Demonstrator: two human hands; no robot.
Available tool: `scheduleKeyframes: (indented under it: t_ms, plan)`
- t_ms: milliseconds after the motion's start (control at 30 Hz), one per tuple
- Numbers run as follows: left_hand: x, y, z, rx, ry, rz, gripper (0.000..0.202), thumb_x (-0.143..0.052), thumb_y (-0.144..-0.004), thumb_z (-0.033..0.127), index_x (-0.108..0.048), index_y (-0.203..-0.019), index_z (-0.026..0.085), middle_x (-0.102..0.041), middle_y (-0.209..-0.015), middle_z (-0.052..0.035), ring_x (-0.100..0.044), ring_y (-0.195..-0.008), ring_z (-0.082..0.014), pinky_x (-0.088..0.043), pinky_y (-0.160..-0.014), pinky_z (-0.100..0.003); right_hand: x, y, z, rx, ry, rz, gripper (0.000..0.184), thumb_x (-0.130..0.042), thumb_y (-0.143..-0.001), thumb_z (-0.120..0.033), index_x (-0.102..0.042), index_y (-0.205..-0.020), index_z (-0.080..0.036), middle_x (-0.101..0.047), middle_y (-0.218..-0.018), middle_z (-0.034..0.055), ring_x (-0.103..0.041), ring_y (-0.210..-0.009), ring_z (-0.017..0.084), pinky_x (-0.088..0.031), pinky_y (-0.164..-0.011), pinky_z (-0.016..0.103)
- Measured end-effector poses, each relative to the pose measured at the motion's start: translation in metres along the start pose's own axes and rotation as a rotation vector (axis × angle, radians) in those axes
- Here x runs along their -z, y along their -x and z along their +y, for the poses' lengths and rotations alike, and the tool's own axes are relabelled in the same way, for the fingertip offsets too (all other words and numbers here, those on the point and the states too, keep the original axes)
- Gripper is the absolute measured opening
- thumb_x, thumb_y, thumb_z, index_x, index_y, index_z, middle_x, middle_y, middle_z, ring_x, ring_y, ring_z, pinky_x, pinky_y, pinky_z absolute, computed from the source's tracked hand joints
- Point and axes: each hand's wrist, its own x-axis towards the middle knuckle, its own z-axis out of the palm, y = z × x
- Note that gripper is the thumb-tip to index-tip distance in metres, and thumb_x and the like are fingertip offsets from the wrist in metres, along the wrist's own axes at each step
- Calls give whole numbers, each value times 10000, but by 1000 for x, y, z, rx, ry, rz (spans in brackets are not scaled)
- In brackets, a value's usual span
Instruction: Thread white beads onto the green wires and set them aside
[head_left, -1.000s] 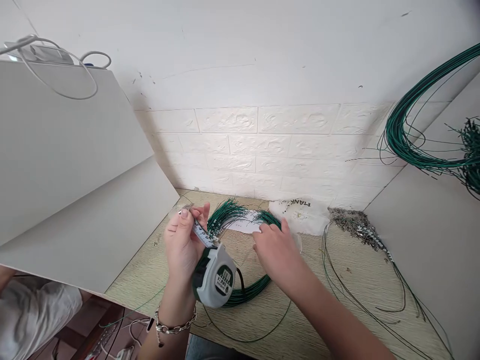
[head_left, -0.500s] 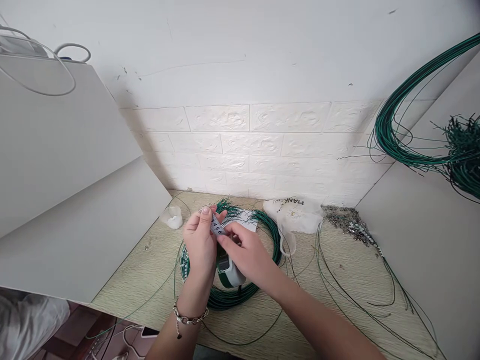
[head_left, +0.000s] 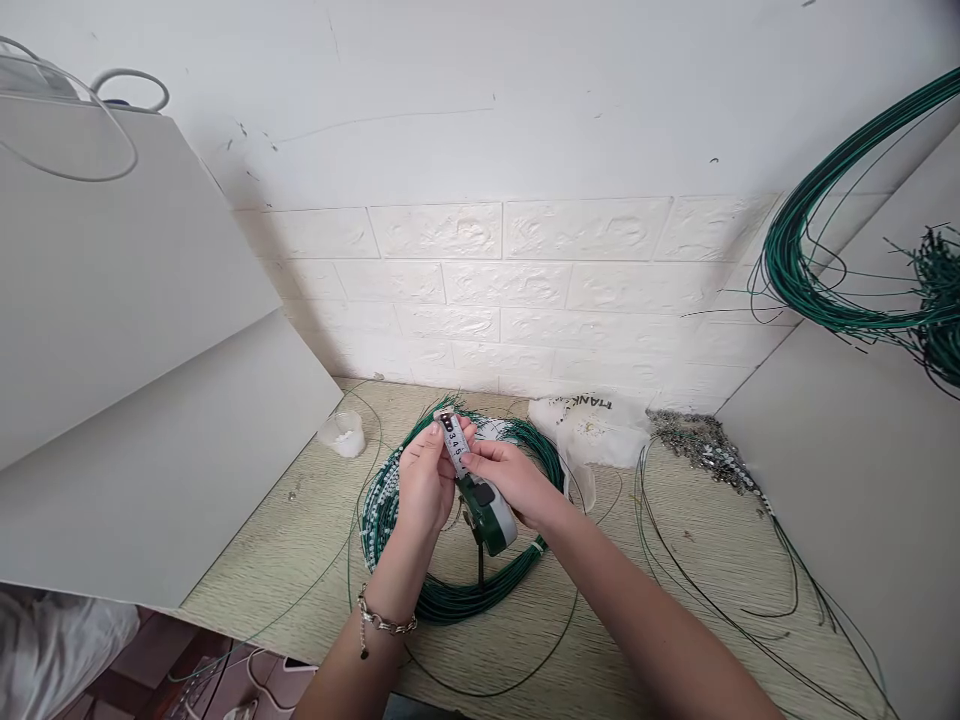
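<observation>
Head view looked down on a pale wood-grain tabletop (head_left: pixel 675 620) set against a white wall with embossed brick-pattern panels (head_left: pixel 525 290). A large coil of thin green wire (head_left: pixel 450 595) lay flat on the table, directly beneath both hands, and loose single strands (head_left: pixel 712 590) trailed over the surface to the right. Just beyond the coil sat a white plastic bag with printed letters (head_left: pixel 592 430), and beside it a heap of small silvery metal pieces (head_left: pixel 701 445). A small translucent cup (head_left: pixel 343 435) stood to the left, near a slanted white board (head_left: pixel 150 400). Another green wire bundle (head_left: pixel 840 270) hung over a board at the right.

The left hand (head_left: pixel 424 485), with a chain bracelet at the wrist, pinched the numbered blade of a tape measure (head_left: pixel 487 510) between thumb and fingers. The right hand (head_left: pixel 510 480) closed on the blade and the grey-and-green case, which was held above the coil's middle, its black strap dangling.
</observation>
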Motion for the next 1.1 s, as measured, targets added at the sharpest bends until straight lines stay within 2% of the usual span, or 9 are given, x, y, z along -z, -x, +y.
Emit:
scheduleKeyframes:
  t_ms: [333, 667, 900, 1100]
  plan:
    - [0, -3, -12, -7, -22, 150, 228, -684, -612, 281, -659, -745, 98, -661, -740, -74, -609, -673, -110, -476, -642, -182, -2, -5, 7, -31, 46, 79, 244, -528, -696, -379, -546, -671, -137, -470, -603, -15, -375, -550, 90, -254, -503, 204]
    - [7, -10, -11, 94, 95, 53, 215, -624, -684, 300, -649, -767, 103, -657, -826, -93, -615, -714, -143, -489, -701, -240, 4, -11, 20, -29, -44, 48, 283, -558, -681, -420, -571, -741, -143, -482, -628, -11, -370, -548, 90, -259, -523, 217]
    - [13, -15, -17, 102, 62, -9, 197, -676, -626, 238, -641, -761, 99, -648, -743, -56, -588, -648, -93, -474, -635, -173, 7, -12, 21, -69, -68, 25, 298, -588, -652, -431, -562, -703, -139, -464, -598, -19, -354, -523, 80, -246, -502, 212]
    - [12, -16, -22, 84, 31, 37, 189, -670, -625, 247, -624, -731, 97, -626, -691, -41, -568, -604, -80, -457, -590, -167, 7, -14, 24, -92, -101, 35, 303, -614, -626, -425, -566, -697, -134, -494, -605, -16, -386, -530, 80, -264, -500, 206]
